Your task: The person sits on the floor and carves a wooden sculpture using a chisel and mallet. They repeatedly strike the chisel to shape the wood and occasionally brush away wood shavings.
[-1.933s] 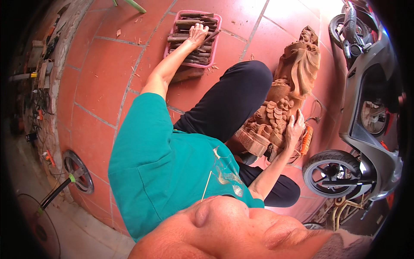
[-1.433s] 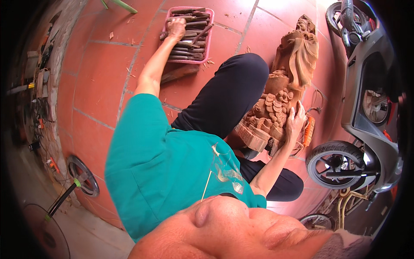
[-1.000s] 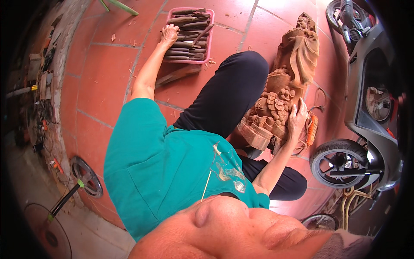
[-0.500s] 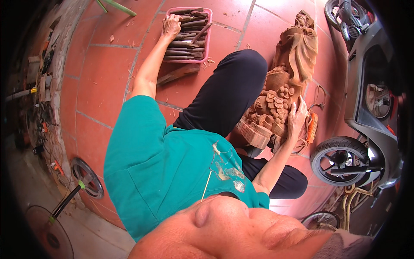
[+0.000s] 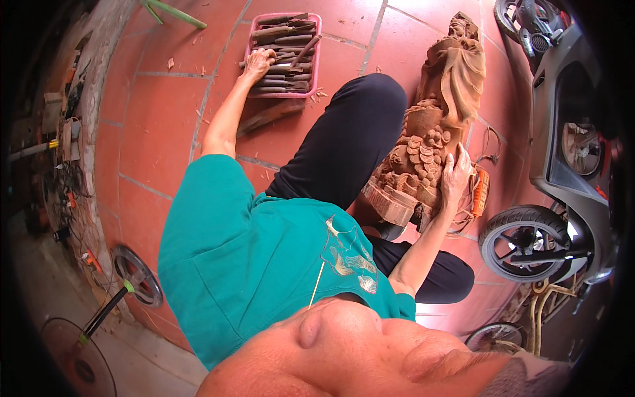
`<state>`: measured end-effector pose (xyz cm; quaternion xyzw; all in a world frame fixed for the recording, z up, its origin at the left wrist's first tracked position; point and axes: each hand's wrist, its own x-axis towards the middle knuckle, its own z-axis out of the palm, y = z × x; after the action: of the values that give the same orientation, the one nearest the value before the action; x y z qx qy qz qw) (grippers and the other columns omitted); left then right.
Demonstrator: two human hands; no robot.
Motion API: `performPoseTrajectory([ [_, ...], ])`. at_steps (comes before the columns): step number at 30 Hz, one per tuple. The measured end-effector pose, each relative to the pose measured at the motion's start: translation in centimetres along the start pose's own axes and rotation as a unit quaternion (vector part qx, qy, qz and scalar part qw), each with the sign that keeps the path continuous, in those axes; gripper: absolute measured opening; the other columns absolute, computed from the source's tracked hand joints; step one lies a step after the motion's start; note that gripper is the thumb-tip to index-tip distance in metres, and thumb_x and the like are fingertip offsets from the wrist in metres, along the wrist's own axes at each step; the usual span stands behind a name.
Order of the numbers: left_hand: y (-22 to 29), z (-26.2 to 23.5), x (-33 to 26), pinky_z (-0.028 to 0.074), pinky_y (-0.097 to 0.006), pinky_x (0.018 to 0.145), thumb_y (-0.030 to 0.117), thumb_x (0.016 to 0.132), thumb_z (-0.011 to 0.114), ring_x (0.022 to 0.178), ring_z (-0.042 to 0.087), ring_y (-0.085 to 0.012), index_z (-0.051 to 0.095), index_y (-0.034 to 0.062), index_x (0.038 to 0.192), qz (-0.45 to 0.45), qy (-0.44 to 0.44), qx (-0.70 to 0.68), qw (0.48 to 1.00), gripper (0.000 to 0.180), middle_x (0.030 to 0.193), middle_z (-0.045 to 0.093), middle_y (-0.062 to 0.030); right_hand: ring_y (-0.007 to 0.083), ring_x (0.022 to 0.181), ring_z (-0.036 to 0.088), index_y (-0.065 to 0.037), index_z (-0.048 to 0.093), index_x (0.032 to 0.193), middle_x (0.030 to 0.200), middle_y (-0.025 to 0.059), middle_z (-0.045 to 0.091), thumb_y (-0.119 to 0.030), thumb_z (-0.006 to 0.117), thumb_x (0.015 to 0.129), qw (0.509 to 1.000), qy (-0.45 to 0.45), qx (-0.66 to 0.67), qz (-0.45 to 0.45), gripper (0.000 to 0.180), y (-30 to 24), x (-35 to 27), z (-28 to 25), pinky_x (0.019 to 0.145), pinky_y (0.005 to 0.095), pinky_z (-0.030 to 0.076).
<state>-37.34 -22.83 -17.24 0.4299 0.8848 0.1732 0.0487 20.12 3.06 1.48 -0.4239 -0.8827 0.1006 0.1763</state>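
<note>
My left hand [image 5: 258,63] reaches over the left edge of a pink plastic basket [image 5: 319,58]. Dark, long-handled carving chisels [image 5: 291,41] lie packed side by side in the basket. The fingers bend down among the handles, and what they pinch is hidden. A brown carved wooden statue [image 5: 430,135] of a robed figure lies on its back, right of my raised knee, its head at the far end. Along its right side rests my right hand [image 5: 456,175], fingers stretched out and spread against the wood near the base.
An orange power strip [image 5: 481,192] with a cable lies right of the statue. A grey motorbike [image 5: 575,159] stands at the right. A wooden block [image 5: 274,114] sits beside the basket on the red tiled floor [image 5: 165,106], which has scattered wood chips. Clutter lines the left wall.
My left hand has moved nearer to me along the basket's left edge, from the far chisels to the middle ones. The right hand stays on the statue.
</note>
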Motion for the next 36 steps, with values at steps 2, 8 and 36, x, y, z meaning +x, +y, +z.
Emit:
performPoseTrajectory([
  [2,-0.6,0.0,0.1,0.049,-0.049,0.086,0.026,0.091,0.063,0.101,0.063,-0.0358,0.067,0.0162,0.107,-0.018,0.001,-0.024,1.000,0.019,0.100,0.067,-0.0153,0.0341,0.123,0.051,-0.002,0.052,0.134,0.130,0.0175,0.057,-0.017,0.059,0.094,1.000,0.002,0.003,-0.001,0.043,-0.1,0.0,0.0,0.106,0.0440,0.035],
  [8,-1.6,-0.6,0.5,0.051,-0.048,0.081,0.030,0.098,0.053,0.096,0.067,-0.0362,0.066,0.0160,0.113,-0.079,0.001,-0.084,0.993,0.024,0.098,0.071,-0.0182,0.0341,0.122,0.051,-0.002,0.052,0.133,0.129,0.0175,0.057,-0.017,0.059,0.094,1.000,0.000,0.000,0.001,0.043,-0.2,0.0,-0.1,0.106,0.0442,0.035],
  [36,1.2,-3.7,-2.6,0.051,-0.022,0.060,0.032,0.099,0.061,0.065,0.062,-0.0069,0.066,0.0071,0.113,-0.196,-0.073,-0.549,0.809,0.029,0.082,0.070,-0.0029,0.0350,0.119,0.056,0.002,0.054,0.131,0.126,0.0205,0.061,-0.011,0.056,0.095,0.974,-0.030,0.216,0.066,0.038,-0.7,0.3,-1.8,0.103,0.0416,0.041],
])
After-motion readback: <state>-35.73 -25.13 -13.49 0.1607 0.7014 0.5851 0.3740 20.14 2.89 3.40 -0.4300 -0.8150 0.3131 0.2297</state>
